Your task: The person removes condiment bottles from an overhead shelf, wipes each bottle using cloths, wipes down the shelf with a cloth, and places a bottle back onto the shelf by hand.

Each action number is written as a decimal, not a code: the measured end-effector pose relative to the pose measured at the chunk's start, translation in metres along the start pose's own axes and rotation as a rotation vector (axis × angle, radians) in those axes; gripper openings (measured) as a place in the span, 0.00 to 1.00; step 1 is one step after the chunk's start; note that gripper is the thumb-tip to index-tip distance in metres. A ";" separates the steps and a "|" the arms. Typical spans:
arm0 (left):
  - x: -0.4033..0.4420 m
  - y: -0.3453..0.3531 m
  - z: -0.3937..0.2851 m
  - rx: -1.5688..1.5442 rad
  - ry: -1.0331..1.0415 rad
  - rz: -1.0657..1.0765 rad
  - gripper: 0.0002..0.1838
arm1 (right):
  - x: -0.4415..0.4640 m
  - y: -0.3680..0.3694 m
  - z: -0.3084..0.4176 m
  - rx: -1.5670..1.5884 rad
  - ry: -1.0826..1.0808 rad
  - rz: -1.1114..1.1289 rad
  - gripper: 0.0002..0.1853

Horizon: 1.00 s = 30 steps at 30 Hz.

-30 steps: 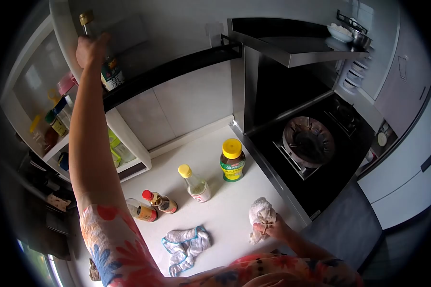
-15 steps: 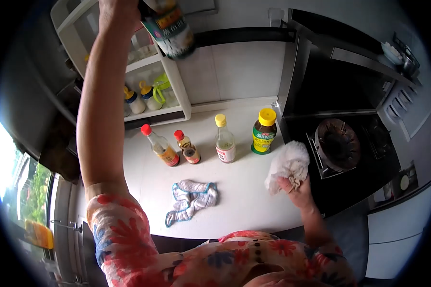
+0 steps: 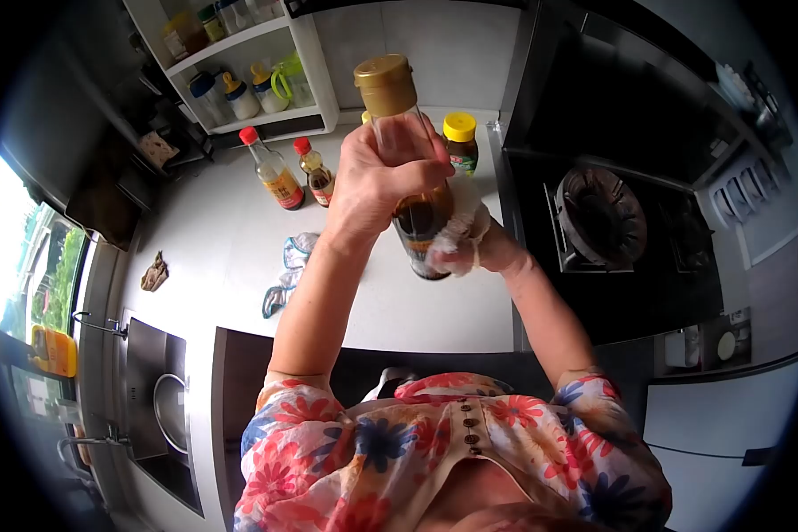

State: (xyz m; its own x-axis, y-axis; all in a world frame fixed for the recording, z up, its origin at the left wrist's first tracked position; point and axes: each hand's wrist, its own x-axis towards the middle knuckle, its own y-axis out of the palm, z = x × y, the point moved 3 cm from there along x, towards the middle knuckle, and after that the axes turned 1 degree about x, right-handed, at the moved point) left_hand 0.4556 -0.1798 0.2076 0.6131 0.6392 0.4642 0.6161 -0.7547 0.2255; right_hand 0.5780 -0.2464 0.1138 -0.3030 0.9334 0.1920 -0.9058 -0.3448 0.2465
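Note:
My left hand (image 3: 368, 182) is closed around the neck of a large glass sauce bottle (image 3: 414, 222) with dark liquid inside. Its gold cap (image 3: 387, 84) points up toward the camera. Against the bottle's lower right side, my right hand (image 3: 496, 246) presses a crumpled white cloth (image 3: 459, 232); the bottle's label is mostly hidden. Behind my hands stands a jar with a yellow lid (image 3: 460, 129), partly covered. Left of the held bottle are two red-capped bottles, a larger one (image 3: 277, 180) and a smaller one (image 3: 316, 176). A grey-white cloth with blue edging (image 3: 298, 253) lies partly behind my left forearm.
At the back left, a white shelf (image 3: 326, 71) holds several jars and a green-handled jug (image 3: 294, 80). To the right is a black stove with a round burner ring (image 3: 601, 217). A brown rag (image 3: 155, 273) lies near the sink (image 3: 155, 363) on the left.
My left hand has come down from the shelf with the bottle. My right hand has lifted the white cloth from the countertop and brought it against the bottle. The view has shifted.

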 end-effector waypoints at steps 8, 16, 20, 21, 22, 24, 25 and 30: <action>-0.025 0.029 0.032 -0.061 -0.124 0.066 0.15 | -0.053 -0.023 0.042 0.019 -0.154 -0.143 0.48; -0.046 0.067 0.070 0.405 -0.084 0.064 0.22 | -0.040 -0.006 0.055 -0.121 -0.138 -0.227 0.27; -0.062 0.064 0.075 -0.001 -0.222 0.164 0.37 | -0.039 -0.009 0.057 -0.002 -0.212 -0.273 0.20; -0.067 0.065 0.074 -0.064 -0.174 0.142 0.41 | -0.036 -0.012 0.060 0.013 -0.252 -0.286 0.17; -0.073 0.052 0.081 0.284 -0.133 0.108 0.49 | -0.038 -0.013 0.071 0.056 -0.311 -0.309 0.15; -0.086 0.047 0.096 0.547 -0.082 -0.024 0.53 | -0.034 -0.015 0.090 0.072 -0.381 -0.368 0.15; -0.088 0.052 0.092 0.700 -0.073 -0.075 0.54 | -0.032 -0.014 0.094 0.084 -0.397 -0.396 0.15; -0.084 0.044 0.097 0.580 -0.280 -0.131 0.33 | -0.012 -0.025 0.081 0.122 -0.319 -0.258 0.16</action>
State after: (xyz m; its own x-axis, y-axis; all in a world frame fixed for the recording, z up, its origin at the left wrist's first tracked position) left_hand 0.4789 -0.2527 0.0958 0.5724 0.7936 0.2062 0.8128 -0.5161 -0.2700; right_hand 0.6280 -0.2574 0.1819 0.0531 0.9196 0.3894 -0.8926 -0.1311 0.4315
